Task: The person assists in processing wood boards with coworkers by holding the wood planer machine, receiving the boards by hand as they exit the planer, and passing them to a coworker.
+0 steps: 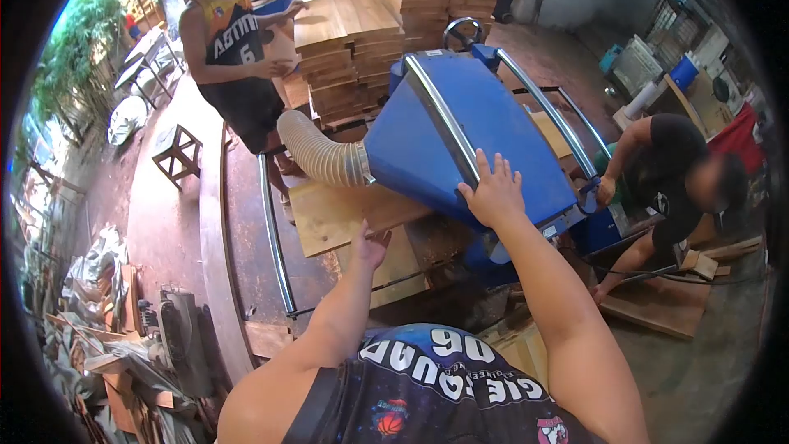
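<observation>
In the head view, we look down along two bare arms toward a blue machine [436, 136] and a board [325, 218] which lies flat at its left side. The left hand [372, 248] is at the near edge of this board; its fingers are loosely opened and they hold nothing. In our view the fingertips overlap the edge, but we cannot tell if they touch the wood or stay a little above it. Most of the board lies beyond these fingers and to their left, and its other end goes under the hose [320, 148] and toward the machine. The right hand [499, 201] has the fingers spread, without any grip, and its palm seems to rest on the blue cover, just beside the lower end of a chrome bar [444, 117]. From this hand the board is well apart, to the left. Behind the machine we see two stacks [349, 25] of boards, and near them one person [238, 41] stands with both hands close to the nearer stack. On the right, another person [670, 164] bends down, with one hand low beside a plank [657, 300].
</observation>
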`<action>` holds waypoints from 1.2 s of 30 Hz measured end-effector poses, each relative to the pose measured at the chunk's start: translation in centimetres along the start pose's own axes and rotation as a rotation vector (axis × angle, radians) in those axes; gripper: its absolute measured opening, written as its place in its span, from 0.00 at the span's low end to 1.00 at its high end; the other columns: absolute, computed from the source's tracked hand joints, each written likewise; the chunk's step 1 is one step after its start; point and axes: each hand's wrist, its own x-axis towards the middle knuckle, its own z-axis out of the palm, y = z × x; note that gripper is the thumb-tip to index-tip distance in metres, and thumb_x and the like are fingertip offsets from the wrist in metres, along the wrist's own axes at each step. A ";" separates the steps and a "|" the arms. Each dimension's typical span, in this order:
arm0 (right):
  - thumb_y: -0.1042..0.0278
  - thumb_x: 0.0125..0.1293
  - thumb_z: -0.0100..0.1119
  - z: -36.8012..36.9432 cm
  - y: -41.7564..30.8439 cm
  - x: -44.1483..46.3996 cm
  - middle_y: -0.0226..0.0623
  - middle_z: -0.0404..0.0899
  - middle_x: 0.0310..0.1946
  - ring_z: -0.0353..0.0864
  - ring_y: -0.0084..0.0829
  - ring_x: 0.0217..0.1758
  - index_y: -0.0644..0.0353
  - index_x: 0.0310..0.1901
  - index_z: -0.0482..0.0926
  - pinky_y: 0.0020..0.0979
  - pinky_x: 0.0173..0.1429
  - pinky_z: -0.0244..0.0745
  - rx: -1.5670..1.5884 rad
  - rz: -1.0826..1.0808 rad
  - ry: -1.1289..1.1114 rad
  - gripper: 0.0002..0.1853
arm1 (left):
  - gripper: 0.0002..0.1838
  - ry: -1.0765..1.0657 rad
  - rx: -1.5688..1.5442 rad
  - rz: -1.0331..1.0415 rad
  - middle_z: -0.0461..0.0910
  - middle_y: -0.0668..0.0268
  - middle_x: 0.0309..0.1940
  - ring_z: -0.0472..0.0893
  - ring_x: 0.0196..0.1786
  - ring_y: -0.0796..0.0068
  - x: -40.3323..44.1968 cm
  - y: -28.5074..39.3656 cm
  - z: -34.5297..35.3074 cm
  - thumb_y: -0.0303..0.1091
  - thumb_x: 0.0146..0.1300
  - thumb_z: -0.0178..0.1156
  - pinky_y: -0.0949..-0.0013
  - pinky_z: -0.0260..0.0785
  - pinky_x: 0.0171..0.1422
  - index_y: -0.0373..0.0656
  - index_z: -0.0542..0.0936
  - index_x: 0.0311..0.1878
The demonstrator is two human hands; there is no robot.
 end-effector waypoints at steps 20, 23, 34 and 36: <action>0.36 0.75 0.59 -0.2 -0.2 -0.1 0.58 0.58 0.82 0.61 0.55 0.85 0.47 0.86 0.52 0.58 0.83 0.56 0.027 0.040 -0.004 0.47 | 0.24 0.015 -0.119 0.060 0.80 0.52 0.63 0.79 0.65 0.51 -3.1 5.1 -2.5 0.38 0.74 0.64 0.46 0.71 0.75 0.37 0.73 0.67; 0.35 0.75 0.59 -0.4 -0.2 -0.2 0.58 0.58 0.82 0.61 0.55 0.84 0.47 0.86 0.52 0.57 0.83 0.57 0.054 0.053 -0.021 0.47 | 0.25 0.057 -0.124 0.057 0.79 0.52 0.65 0.79 0.67 0.51 -3.4 7.1 -4.1 0.38 0.73 0.64 0.46 0.71 0.76 0.38 0.73 0.68; 0.30 0.70 0.63 -0.1 0.4 -0.4 0.62 0.56 0.82 0.62 0.58 0.84 0.49 0.86 0.50 0.58 0.82 0.60 0.082 0.033 -0.026 0.54 | 0.29 0.322 0.123 0.442 0.77 0.53 0.68 0.78 0.68 0.50 -13.7 18.2 -3.0 0.41 0.72 0.58 0.42 0.72 0.73 0.39 0.70 0.73; 0.29 0.70 0.63 -0.4 0.3 -0.3 0.63 0.55 0.83 0.62 0.58 0.84 0.49 0.87 0.49 0.58 0.83 0.60 0.091 0.033 -0.042 0.55 | 0.30 0.317 0.137 0.510 0.77 0.52 0.69 0.78 0.69 0.49 -16.5 20.8 -2.3 0.42 0.72 0.57 0.42 0.73 0.74 0.38 0.70 0.73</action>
